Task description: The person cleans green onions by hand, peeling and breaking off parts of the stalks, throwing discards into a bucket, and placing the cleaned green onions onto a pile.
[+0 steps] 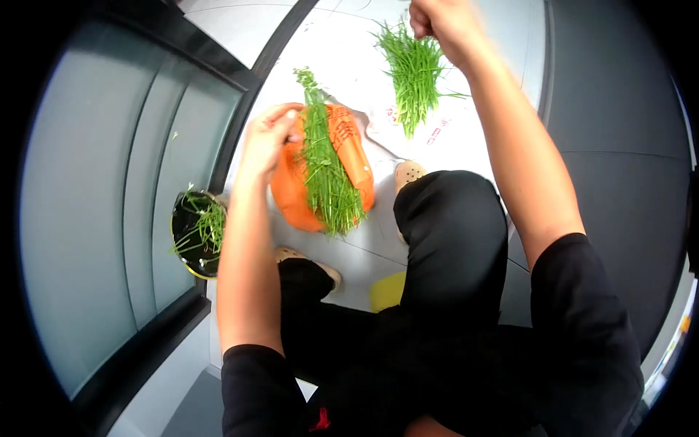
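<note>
A long bundle of green chives (324, 160) lies on an orange plastic bag (287, 191) with dark printing. Beside the bundle's left edge is my left hand (268, 138), its fingers curled in towards the thumb; whatever they may pinch is too small to make out. At the top edge, my right hand (440, 23) is closed, over the upper right of a second heap of chives (413, 76). That heap rests on a white printed bag (444, 131). Any stalk inside the right fingers is hidden.
A black bin (179, 240) with a yellow rim holds green scraps, left of my left forearm. Glass sliding door panels (109, 167) run along the left. My beige clogs (409, 173) stand on the tiled floor, near a yellow object (387, 291). A dark panel (611, 146) borders the right.
</note>
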A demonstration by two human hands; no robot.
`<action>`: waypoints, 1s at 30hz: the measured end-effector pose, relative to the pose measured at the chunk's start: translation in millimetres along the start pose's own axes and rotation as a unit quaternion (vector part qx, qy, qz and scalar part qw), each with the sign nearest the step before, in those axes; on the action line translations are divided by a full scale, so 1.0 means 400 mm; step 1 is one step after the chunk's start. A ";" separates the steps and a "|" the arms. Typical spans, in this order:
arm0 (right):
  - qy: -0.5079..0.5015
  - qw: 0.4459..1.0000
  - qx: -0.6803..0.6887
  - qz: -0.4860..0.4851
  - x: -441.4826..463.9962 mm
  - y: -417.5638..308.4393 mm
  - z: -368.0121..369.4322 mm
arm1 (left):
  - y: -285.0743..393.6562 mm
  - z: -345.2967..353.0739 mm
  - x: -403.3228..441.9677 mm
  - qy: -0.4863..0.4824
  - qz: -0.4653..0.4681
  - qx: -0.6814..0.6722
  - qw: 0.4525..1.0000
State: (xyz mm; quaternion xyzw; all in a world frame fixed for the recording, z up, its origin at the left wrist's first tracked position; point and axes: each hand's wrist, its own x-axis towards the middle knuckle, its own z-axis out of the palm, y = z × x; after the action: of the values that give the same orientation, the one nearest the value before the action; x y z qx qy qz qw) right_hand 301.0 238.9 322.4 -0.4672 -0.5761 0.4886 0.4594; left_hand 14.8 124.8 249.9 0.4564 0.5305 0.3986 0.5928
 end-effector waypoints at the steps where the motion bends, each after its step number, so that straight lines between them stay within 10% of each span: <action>1: 0.008 0.998 0.003 0.056 -0.005 0.057 -0.010 | -0.026 0.043 0.029 -0.006 -0.019 -0.001 1.000; 10: 0.006 0.859 -0.206 0.468 -0.166 0.803 -0.113 | -0.284 0.342 0.284 0.009 -0.169 -0.236 0.957; 20: -0.185 0.916 -0.305 0.186 0.043 0.551 0.017 | -0.374 -0.060 0.104 0.172 -0.170 -0.040 0.969; 26: -0.465 0.710 -0.525 -0.056 0.013 0.392 0.332 | -0.596 -0.105 -0.107 0.187 -0.242 0.256 0.917; 30: -0.441 0.768 -0.465 0.016 -0.139 0.515 0.498 | -0.777 -0.022 -0.204 0.089 -0.252 0.281 0.922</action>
State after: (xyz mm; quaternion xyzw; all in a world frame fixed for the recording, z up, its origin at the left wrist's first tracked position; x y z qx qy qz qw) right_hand 130.7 175.2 94.1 -0.3659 -0.8646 0.3204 -0.1261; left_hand -7.3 -34.8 -28.3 0.4181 0.7684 0.1096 0.4719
